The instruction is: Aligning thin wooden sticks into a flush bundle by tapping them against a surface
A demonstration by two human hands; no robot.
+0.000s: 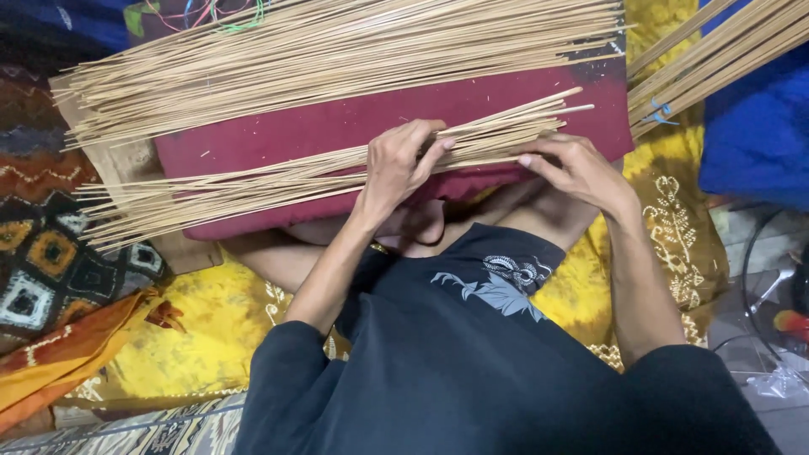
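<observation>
Left hand and right hand apart, both pinching thin bamboo sticks, maroon cushion beneath, bigger stick pile beyond

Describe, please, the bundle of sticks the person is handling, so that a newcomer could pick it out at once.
Find the dark red cushion across the person's lap. Along its near edge lies a thin fan of pale sticks, under the left hand and right hand. The far pile is much thicker and untouched.

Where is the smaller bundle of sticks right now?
In the head view, the smaller bundle of sticks lies across the near edge of the maroon cushion, under the left hand and right hand.
</observation>
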